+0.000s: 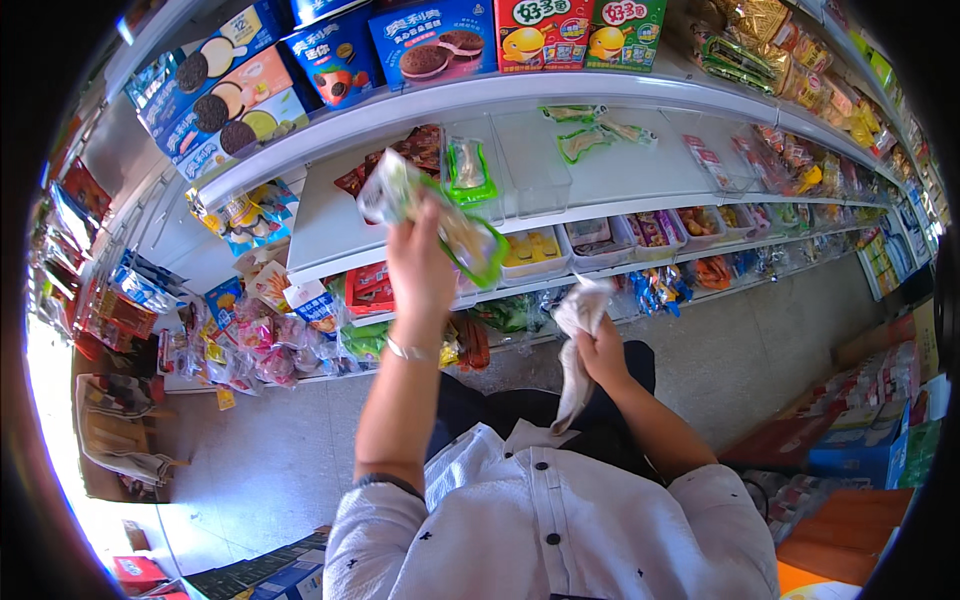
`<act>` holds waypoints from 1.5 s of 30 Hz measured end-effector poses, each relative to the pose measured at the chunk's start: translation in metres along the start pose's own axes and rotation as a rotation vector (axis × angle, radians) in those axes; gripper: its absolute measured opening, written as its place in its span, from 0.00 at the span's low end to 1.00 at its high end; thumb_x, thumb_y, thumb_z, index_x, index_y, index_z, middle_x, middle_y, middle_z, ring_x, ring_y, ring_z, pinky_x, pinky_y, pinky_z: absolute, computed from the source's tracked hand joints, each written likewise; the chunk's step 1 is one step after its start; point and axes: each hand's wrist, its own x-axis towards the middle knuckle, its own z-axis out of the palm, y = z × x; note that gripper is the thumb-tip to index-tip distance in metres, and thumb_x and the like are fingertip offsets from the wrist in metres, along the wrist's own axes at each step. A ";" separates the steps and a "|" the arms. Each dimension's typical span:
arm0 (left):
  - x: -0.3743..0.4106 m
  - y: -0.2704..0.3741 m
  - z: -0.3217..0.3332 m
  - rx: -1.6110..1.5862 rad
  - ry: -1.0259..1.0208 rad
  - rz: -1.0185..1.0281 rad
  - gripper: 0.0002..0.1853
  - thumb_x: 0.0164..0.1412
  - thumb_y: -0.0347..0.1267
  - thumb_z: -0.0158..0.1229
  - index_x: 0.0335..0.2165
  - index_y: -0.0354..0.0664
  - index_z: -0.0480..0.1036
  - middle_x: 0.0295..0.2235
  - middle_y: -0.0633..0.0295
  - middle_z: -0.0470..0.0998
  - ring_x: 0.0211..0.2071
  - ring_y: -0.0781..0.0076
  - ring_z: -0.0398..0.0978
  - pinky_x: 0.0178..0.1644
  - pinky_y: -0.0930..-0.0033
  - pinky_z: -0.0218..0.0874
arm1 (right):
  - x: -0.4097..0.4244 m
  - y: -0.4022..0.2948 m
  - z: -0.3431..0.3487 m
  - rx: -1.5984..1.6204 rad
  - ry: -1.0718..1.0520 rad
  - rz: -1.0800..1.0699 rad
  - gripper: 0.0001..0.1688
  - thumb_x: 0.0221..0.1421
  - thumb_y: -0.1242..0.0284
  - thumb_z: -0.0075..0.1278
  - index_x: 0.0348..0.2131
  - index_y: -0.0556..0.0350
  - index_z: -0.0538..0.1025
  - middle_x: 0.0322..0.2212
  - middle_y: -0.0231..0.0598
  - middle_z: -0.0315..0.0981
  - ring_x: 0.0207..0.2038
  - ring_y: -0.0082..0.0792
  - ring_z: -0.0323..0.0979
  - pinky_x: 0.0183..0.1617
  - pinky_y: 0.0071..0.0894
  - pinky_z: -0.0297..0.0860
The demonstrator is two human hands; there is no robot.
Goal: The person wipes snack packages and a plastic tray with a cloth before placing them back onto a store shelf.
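My left hand (421,255) is raised over the front edge of a white shelf (337,232), closed around several clear-and-green vacuum packs of food (469,236), blurred by motion. A similar green-edged pack (469,169) lies in a clear plastic bin just behind them. My right hand (602,351) grips a whitish cloth (576,360) that hangs down in front of my lap. Beside the filled bin stands a clear plastic bin (536,201), and several more green packs (592,131) lie loose on the shelf behind it. Dark red packets (412,150) are partly hidden by the held packs.
Blue Oreo boxes (435,45) and red and green snack boxes (544,37) stand on the shelf above. Below are small bins of packaged snacks (534,251). Bagged snacks (274,337) lie low at left. A wooden chair (120,435) stands at far left, cartons (859,446) at right.
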 end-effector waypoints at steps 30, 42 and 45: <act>0.209 -0.230 0.230 1.792 -0.738 0.079 0.35 0.49 0.36 0.50 0.56 0.37 0.53 0.53 0.43 0.59 0.54 0.51 0.60 0.57 0.63 0.51 | -0.030 0.150 -0.027 0.152 0.277 0.381 0.21 0.47 0.74 0.47 0.44 0.59 0.70 0.42 0.52 0.69 0.45 0.51 0.68 0.49 0.38 0.63; 0.129 -0.093 0.217 -0.042 -0.792 -0.612 0.17 0.62 0.32 0.40 0.46 0.33 0.63 0.40 0.53 0.72 0.42 0.60 0.71 0.43 0.62 0.65 | -0.026 0.148 -0.018 0.053 0.284 0.377 0.18 0.47 0.71 0.47 0.40 0.56 0.72 0.37 0.52 0.70 0.39 0.53 0.69 0.43 0.41 0.65; 0.092 -0.072 0.174 -0.227 -0.724 -0.682 0.18 0.62 0.32 0.40 0.47 0.32 0.61 0.42 0.51 0.71 0.42 0.60 0.71 0.43 0.62 0.66 | -0.034 0.179 -0.009 0.149 0.283 0.436 0.15 0.50 0.71 0.45 0.38 0.59 0.72 0.34 0.47 0.72 0.35 0.42 0.71 0.39 0.36 0.66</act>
